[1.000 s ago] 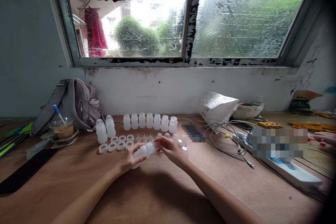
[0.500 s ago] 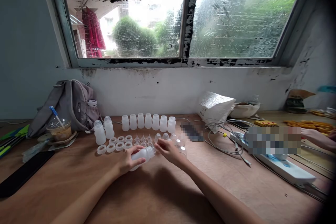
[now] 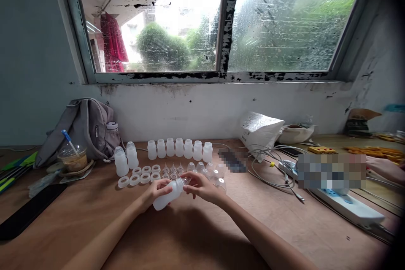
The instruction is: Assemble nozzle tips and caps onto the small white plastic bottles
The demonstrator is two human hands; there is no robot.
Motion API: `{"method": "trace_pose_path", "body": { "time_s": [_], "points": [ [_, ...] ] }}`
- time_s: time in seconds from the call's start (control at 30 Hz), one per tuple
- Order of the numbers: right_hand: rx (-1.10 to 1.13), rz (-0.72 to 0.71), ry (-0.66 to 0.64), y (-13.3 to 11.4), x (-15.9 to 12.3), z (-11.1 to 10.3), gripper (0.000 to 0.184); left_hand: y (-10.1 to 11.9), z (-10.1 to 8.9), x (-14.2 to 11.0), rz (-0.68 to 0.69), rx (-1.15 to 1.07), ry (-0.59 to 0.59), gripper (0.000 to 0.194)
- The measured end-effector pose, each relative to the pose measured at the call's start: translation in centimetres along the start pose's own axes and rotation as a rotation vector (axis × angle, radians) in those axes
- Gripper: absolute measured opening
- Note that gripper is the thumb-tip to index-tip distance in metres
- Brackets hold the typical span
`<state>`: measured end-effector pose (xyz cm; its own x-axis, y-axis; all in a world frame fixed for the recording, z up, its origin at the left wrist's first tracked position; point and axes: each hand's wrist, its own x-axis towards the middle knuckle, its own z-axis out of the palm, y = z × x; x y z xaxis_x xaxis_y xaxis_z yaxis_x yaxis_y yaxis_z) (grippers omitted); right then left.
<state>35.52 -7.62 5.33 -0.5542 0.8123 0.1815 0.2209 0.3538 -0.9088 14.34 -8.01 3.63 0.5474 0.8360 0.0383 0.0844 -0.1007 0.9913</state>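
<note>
1. Bottles [image 3: 167, 196]: frosted plastic, matt, smooth.
2. Rings [image 3: 134, 183]: whitish plastic, smooth.
3. Teats [image 3: 173, 170]: clear, glossy.
4. Domed caps [image 3: 221, 184]: clear plastic, shiny.
5. Table [image 3: 196, 244]: wood-look, low sheen.
6. Backpack [image 3: 87, 133]: cloth, matt.
7. Foil-like bag [image 3: 262, 130]: crinkled, glossy.
8. Window frame [image 3: 227, 29]: rough, flaking.

A daylit window [image 3: 224, 29] tops the stained wall [image 3: 177, 114].

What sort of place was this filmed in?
Probably a workshop or shared workroom: bottles stand in a row on the brown table with rings laid out nearby, a power strip lies at right, and another person's hand shows beyond it.
</note>
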Motion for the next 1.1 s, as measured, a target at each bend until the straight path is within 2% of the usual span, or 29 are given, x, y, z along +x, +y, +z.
{"method": "trace_pose_path", "body": {
  "time_s": [0.1,0.23,0.33,0.43,0.53,0.63,0.83,0.97,1.1],
  "points": [
    [-0.057,0.058,0.015,0.6,0.0,0.5,0.036,-0.2,0.1,0.0,0.06,0.078,-0.009,0.036],
    [-0.173,0.144,0.032,0.8,0.0,0.8,0.051,-0.6,0.2,0.1,0.071,0.122,0.009,0.035],
    [-0.194,0.09,0.046,0.1,-0.2,0.4,0.042,-0.6,0.0,0.2,0.056,0.088,0.007,0.037],
    [-0.171,0.032,-0.021,-0.4,-0.3,0.1,0.048,-0.6,-0.3,0.2,-0.031,0.058,-0.043,0.042],
    [-0.148,0.054,-0.052,0.2,-0.3,0.6,0.039,-0.4,-0.4,-0.1,-0.058,0.178,-0.117,0.051],
    [-0.122,0.13,-0.015,1.3,-0.2,1.5,0.041,-0.1,0.0,-0.5,0.066,0.482,-0.087,0.049],
    [-0.074,0.171,0.082,1.9,0.1,1.9,0.05,-1.1,1.2,-0.9,0.479,0.985,0.178,0.052],
    [-0.118,0.172,0.103,1.3,0.2,1.4,0.053,-1.5,1.4,-0.6,0.602,1.13,0.253,0.05],
    [-0.301,0.046,0.041,0.6,0.3,0.0,0.053,-1.0,1.2,-0.6,0.636,1.155,0.289,0.049]
  ]
}}
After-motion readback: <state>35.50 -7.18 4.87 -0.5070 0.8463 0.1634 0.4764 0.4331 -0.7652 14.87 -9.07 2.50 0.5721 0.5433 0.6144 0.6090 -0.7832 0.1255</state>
